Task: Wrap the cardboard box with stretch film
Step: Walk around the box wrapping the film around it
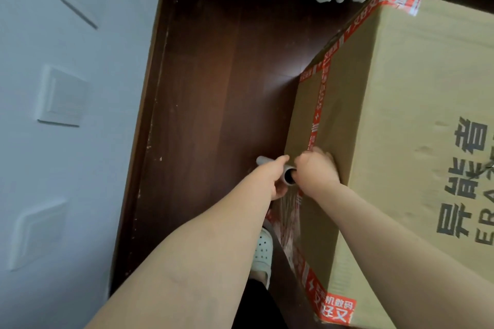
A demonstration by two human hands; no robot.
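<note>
Both hands — left (275, 179), right (315, 171) — grip the film roll (287, 175) against the box (401, 141) edge, bare floor (213, 88) leftward.

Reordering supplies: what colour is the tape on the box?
Red-orange with white print, running along the edges of the box; tape shows best in the head view.

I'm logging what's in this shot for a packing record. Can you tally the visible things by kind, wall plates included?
Cardboard box: 1
Stretch film roll: 1
Hands on the roll: 2, left and right
White wall plates: 3
White perforated shoe: 1
Total: 8
</note>
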